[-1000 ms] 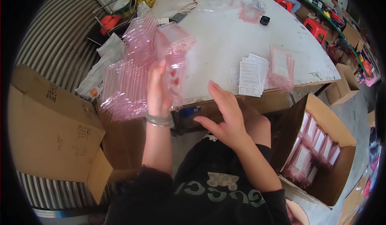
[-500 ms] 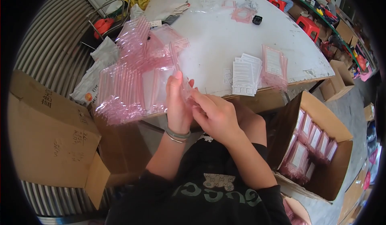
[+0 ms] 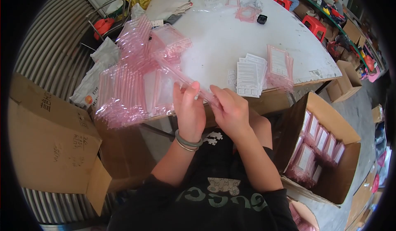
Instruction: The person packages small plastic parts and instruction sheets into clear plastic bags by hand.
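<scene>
A clear plastic pouch with pink edges [image 3: 177, 73] is held edge-on in front of me, slanting from upper left to lower right. My left hand [image 3: 189, 107] pinches it around its middle, thumb on top. The fingers of my right hand [image 3: 231, 110] are closed on its lower right end. To the left, a large heap of similar pink-edged pouches [image 3: 123, 86] covers the table's near edge. Right of my hands lie a fanned stack of white printed cards [image 3: 248, 77] and a small pile of pink pouches with cards inside [image 3: 280, 66].
The white table [image 3: 214, 37] carries a small black object [image 3: 262, 19] farther back. At right, an open carton [image 3: 350, 165] holds several bundles of filled pouches. Another cardboard box [image 3: 53, 128] stands at left. Red stools [image 3: 315, 27] and people are in the background.
The pouch has swung from nearly upright to a slant. My right hand has moved right along with its lower end, and my left hand has shifted slightly right.
</scene>
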Demonstrator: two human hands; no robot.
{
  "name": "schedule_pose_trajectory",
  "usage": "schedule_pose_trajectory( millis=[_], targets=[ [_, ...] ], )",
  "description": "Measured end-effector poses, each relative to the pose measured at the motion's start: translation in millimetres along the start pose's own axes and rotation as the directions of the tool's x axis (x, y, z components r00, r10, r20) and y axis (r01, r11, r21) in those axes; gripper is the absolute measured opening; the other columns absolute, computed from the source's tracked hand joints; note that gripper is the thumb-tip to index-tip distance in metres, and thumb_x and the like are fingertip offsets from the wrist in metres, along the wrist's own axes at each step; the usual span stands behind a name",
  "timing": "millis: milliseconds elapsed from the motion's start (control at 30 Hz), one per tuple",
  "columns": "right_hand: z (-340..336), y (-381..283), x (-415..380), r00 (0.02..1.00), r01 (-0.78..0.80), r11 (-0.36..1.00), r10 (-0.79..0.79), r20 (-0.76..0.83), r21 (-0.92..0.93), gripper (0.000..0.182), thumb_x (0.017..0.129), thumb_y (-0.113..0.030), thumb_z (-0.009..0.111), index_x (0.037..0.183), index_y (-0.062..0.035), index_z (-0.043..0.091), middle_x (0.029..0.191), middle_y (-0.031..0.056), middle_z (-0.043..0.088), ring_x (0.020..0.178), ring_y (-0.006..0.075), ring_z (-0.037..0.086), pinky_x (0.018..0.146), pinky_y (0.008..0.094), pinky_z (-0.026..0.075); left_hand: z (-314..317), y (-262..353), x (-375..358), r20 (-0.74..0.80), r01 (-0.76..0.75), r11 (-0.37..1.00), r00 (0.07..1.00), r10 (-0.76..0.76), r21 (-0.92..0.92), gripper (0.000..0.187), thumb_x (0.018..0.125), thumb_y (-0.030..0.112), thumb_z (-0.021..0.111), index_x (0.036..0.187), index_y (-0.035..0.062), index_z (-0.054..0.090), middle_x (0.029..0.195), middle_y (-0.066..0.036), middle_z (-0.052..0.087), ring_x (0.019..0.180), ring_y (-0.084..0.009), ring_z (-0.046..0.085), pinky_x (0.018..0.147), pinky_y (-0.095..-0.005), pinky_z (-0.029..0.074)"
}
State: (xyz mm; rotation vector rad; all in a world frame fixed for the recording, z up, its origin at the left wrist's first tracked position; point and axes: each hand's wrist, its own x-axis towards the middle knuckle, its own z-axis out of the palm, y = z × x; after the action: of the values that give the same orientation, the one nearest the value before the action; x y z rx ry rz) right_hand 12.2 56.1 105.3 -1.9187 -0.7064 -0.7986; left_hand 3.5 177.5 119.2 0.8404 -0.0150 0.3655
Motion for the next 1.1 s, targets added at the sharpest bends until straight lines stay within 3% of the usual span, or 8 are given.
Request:
schedule_pose_trajectory(
  millis=[67,167,267,367,700,800,900,1100],
  targets=[
    [-1.8,-0.8,1.3,0.999,0.013,0.992,-0.007,-0.049,0.124,0.038,0.073,-0.005,0.073,0.110,-0.0048,0.065,0.073,0.0075,0.058,0.064,0.0267,0.061,0.056,0.0399,0.047,2.1,2.0,1.3,-0.014,0.085,0.996,0.996,-0.085,-0.009,0.030,0.093,0.024,0.068,0.113,0.0097,0.051,0.101,-0.001,0.053,0.099,-0.0131,0.051,0.094,-0.0356,0.042],
    [-9.3,-14.7,19.2,0.970,0.167,0.979,-0.185,-0.161,-0.115,0.027,0.074,-0.007,0.076,0.098,-0.0048,0.064,0.067,0.0063,0.055,0.057,0.0249,0.056,0.051,0.0374,0.040,-4.3,3.6,4.7,-0.076,0.284,0.941,0.950,-0.302,-0.187,0.043,0.090,0.039,0.071,0.115,0.0108,0.050,0.104,-0.002,0.050,0.102,-0.0136,0.049,0.097,-0.0392,0.042],
    [-2.1,-13.2,5.2,0.950,0.157,0.951,-0.219,-0.222,-0.267,0.021,0.076,-0.009,0.077,0.088,-0.0056,0.060,0.065,0.0057,0.054,0.054,0.0238,0.053,0.049,0.0353,0.035,6.0,1.3,2.7,-0.153,0.189,0.952,0.961,-0.229,-0.239,0.056,0.086,0.052,0.071,0.115,0.0101,0.047,0.107,-0.003,0.046,0.105,-0.0149,0.047,0.099,-0.0418,0.042],
    [9.9,-14.7,-2.8,0.919,0.170,0.978,-0.202,-0.338,-0.124,0.022,0.078,-0.009,0.077,0.083,-0.0058,0.056,0.065,0.0065,0.055,0.052,0.0243,0.052,0.050,0.0362,0.036,28.7,3.9,1.5,-0.353,-0.004,0.991,0.935,-0.044,-0.134,0.054,0.088,0.056,0.067,0.113,0.0133,0.047,0.091,-0.002,0.056,0.090,-0.0130,0.056,0.092,-0.0388,0.049],
    [13.5,-18.0,-19.4,0.906,-0.006,1.000,0.015,-0.423,0.023,0.021,0.075,-0.005,0.080,0.083,-0.0055,0.061,0.072,0.0082,0.064,0.059,0.0260,0.060,0.055,0.0360,0.043,32.1,-4.6,-3.6,-0.354,-0.022,0.988,0.935,-0.035,-0.156,0.054,0.089,0.059,0.065,0.111,0.0132,0.047,0.091,-0.001,0.056,0.088,-0.0120,0.056,0.092,-0.0380,0.049],
    [20.4,-15.9,-17.3,0.857,0.078,0.983,0.020,-0.516,0.168,0.019,0.075,-0.003,0.078,0.088,-0.0031,0.064,0.080,0.0099,0.067,0.065,0.0274,0.062,0.061,0.0365,0.046,32.1,-2.5,-3.2,-0.375,-0.036,0.976,0.926,-0.048,-0.213,0.053,0.088,0.058,0.065,0.110,0.0122,0.048,0.091,-0.002,0.056,0.088,-0.0127,0.057,0.091,-0.0381,0.049],
    [15.3,-18.9,-16.6,0.910,0.152,0.986,-0.111,-0.400,0.072,0.020,0.076,0.000,0.076,0.093,-0.0011,0.066,0.088,0.0117,0.070,0.070,0.0285,0.063,0.067,0.0375,0.047,31.3,1.5,-1.6,-0.387,-0.045,0.969,0.920,-0.054,-0.241,0.052,0.088,0.058,0.065,0.106,0.0108,0.051,0.091,-0.003,0.057,0.088,-0.0129,0.057,0.090,-0.0378,0.049],
    [-7.1,-39.5,-29.5,0.990,0.112,0.993,-0.108,-0.088,0.044,0.042,0.086,-0.032,0.071,0.111,0.0009,0.068,0.105,0.0133,0.070,0.098,0.0334,0.058,0.087,0.0441,0.043,17.0,1.5,-3.8,-0.304,0.057,0.961,0.942,-0.141,-0.269,0.057,0.087,0.061,0.061,0.102,0.0068,0.053,0.091,-0.004,0.058,0.088,-0.0166,0.057,0.088,-0.0357,0.048]
  ],
)
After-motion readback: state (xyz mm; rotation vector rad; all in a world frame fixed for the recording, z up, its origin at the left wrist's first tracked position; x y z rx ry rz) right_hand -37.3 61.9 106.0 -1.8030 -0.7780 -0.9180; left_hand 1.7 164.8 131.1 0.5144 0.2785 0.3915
